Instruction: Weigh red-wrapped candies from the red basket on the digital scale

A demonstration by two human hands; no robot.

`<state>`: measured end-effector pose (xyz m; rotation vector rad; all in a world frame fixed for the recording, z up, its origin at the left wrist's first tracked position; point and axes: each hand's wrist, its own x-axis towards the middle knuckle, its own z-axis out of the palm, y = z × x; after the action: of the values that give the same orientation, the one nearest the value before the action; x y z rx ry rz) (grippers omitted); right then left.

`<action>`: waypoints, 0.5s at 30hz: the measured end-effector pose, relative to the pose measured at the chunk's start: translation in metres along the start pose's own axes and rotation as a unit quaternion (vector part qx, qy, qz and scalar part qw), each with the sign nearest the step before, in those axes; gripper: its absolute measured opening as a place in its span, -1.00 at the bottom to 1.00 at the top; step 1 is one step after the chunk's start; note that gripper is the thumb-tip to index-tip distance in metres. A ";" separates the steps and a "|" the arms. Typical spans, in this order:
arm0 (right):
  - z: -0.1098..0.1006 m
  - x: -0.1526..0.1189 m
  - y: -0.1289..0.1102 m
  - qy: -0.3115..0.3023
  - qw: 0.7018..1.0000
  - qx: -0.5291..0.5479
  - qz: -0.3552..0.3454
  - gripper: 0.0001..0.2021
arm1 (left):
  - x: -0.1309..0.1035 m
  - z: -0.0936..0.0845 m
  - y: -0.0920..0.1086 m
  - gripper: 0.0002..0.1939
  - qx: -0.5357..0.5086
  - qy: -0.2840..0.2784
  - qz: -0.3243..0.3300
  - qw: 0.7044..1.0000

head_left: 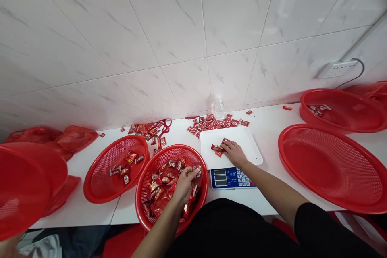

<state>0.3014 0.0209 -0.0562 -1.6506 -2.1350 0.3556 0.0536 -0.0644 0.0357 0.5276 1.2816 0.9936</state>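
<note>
From here I can read 4, 1 and 0 on the blue scale (233, 177) near the desk's (270, 129) front edge, but the packets' (165, 179) print is too small.

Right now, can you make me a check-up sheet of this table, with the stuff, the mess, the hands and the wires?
Surface: white table.
Job's things: scale with a white tray; red packets on the tray; basket full of packets beside the scale.
Clutter: loose packets strewn behind the tray.
Left hand: holds a packet over the basket.
Right hand: fingers on the tray's packets; grip unclear.
Cables: black cable at the power strip.
Surroundings: tiled wall; more red baskets left and right.
</note>
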 end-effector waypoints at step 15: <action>-0.052 -0.010 0.077 0.261 0.927 0.142 0.227 -0.63 | 0.003 0.002 -0.001 -0.69 0.015 -0.020 -0.007 1.000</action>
<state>0.3939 0.0285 -0.0459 -1.8012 -1.2472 0.2971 0.0560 -0.0613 0.0340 0.5576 1.2635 0.9488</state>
